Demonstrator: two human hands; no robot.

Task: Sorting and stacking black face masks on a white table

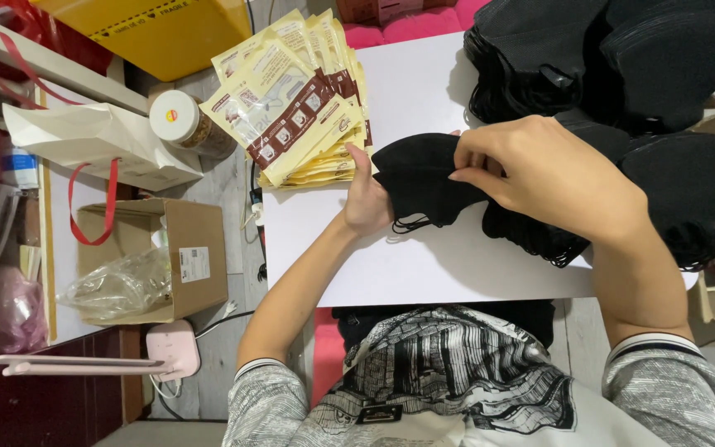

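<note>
Both hands grip one black face mask (419, 186) over the middle of the white bench (424, 91). Left hand (366, 199) is closed on the mask's left edge, thumb up along the fold, fingers hidden behind the fabric. Right hand (539, 178) comes in from the right, fingertips (465, 170) curled and pinching the mask's top right part; palm faces down. Mask is folded, held just above the bench surface, its ear loops (411, 223) hanging off the near edge and touching or almost touching the bench, can't tell which. Loose pile of black masks (531, 236) sits under and just right of the right hand, on the bench. Bigger heap of black masks (614, 58) fills the far right corner and runs down the right side. Fanned stack of cream and maroon packets (295, 103) lies at the far left part of the bench, just beside the left thumb, not touching it. Off the bench to the left: jar with a white lid (177, 120), white paper bag with red handles (93, 141), open cardboard box (171, 257) with a clear plastic bag (117, 285) in it, yellow box (159, 29) far left. Pink object (174, 348) lies on the floor near left.
</note>
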